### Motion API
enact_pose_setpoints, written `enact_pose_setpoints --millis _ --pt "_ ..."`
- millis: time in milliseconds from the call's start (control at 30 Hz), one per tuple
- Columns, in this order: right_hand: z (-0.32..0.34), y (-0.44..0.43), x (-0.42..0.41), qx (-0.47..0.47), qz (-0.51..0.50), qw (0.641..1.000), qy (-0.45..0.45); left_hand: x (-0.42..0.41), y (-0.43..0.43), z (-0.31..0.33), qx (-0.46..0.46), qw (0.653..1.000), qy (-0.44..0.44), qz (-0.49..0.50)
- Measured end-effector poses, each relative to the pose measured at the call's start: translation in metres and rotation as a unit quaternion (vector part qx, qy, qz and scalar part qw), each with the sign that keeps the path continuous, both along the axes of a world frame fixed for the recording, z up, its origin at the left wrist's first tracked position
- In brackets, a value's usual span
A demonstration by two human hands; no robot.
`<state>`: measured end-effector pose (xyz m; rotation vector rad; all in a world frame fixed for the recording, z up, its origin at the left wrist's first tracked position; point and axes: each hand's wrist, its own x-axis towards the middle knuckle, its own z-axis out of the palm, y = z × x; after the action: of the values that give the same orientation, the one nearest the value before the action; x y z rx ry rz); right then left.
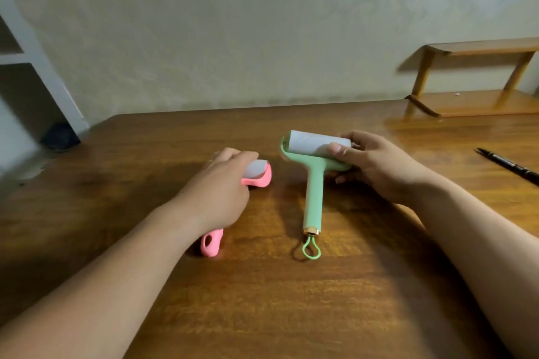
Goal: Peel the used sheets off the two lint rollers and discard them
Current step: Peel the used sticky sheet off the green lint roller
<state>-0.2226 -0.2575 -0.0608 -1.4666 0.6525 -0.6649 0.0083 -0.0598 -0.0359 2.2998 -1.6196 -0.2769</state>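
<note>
Two lint rollers lie on the wooden table (262, 300). The pink roller (259, 179) is on the left, its white sheet roll partly showing and its handle end sticking out below my wrist. My left hand (221, 186) lies over it, fingers curled round its head. The green roller (313, 183) lies to the right with its handle pointing toward me and a loop at the end. My right hand (376, 166) grips the right end of its white roll (312, 143), thumb on top and fingers underneath.
A black pen (507, 165) lies at the right edge of the table. A small wooden shelf (472, 96) stands at the back right against the wall. A white shelving unit (26, 67) is at the far left.
</note>
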Motion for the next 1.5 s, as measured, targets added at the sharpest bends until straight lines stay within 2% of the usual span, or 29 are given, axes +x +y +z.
enact_pose_setpoints --millis 133,233,300,367,433,500,600,733,800,900,1033,1167,1300,1400,1500 --pt "0.003 0.002 0.013 0.061 -0.030 0.997 -0.038 0.016 -0.041 0.012 0.000 0.999 -0.018 -0.047" --pt "0.015 0.004 0.022 0.055 -0.060 0.996 -0.035 0.016 -0.054 0.022 0.015 0.997 -0.046 -0.054" --pt "0.028 0.009 0.026 0.036 -0.083 0.994 -0.056 0.003 -0.052 0.028 -0.080 0.996 0.037 -0.032" --pt "0.040 0.021 0.030 0.004 -0.123 0.987 -0.105 -0.018 -0.050 0.030 -0.190 0.969 0.159 0.012" --pt "0.044 0.039 0.032 -0.048 -0.175 0.972 -0.149 -0.042 -0.046 0.032 -0.189 0.963 0.191 0.023" --pt "0.041 0.057 0.031 -0.086 -0.196 0.962 -0.172 -0.057 -0.046 0.033 -0.187 0.967 0.174 0.012" --pt "0.039 0.070 0.021 -0.106 -0.141 0.967 -0.184 -0.061 -0.049 0.035 -0.238 0.948 0.211 0.017" --pt "0.052 0.064 0.006 -0.166 0.004 0.974 -0.155 -0.058 -0.051 0.035 -0.263 0.895 0.361 -0.012" --pt "0.057 0.061 0.001 -0.178 0.031 0.973 -0.142 -0.055 -0.053 0.034 -0.264 0.881 0.391 -0.028" --pt "0.058 0.054 -0.004 -0.193 0.041 0.974 -0.110 -0.052 -0.053 0.031 -0.266 0.881 0.390 -0.033" --pt "0.059 0.044 -0.012 -0.176 0.075 0.978 -0.089 -0.051 -0.053 0.023 -0.304 0.887 0.346 -0.033" --pt "0.060 0.036 -0.017 -0.203 0.093 0.974 -0.043 -0.054 -0.052 0.020 -0.334 0.886 0.321 -0.008" --pt "0.057 0.031 -0.017 -0.154 0.106 0.980 -0.060 -0.054 -0.049 0.015 -0.318 0.891 0.323 0.016" --pt "0.057 0.031 -0.019 -0.150 0.080 0.982 -0.083 -0.055 -0.046 0.014 -0.296 0.883 0.364 0.006" --pt "0.060 0.039 -0.019 -0.229 0.034 0.969 -0.087 -0.057 -0.045 0.017 -0.281 0.836 0.470 -0.014"
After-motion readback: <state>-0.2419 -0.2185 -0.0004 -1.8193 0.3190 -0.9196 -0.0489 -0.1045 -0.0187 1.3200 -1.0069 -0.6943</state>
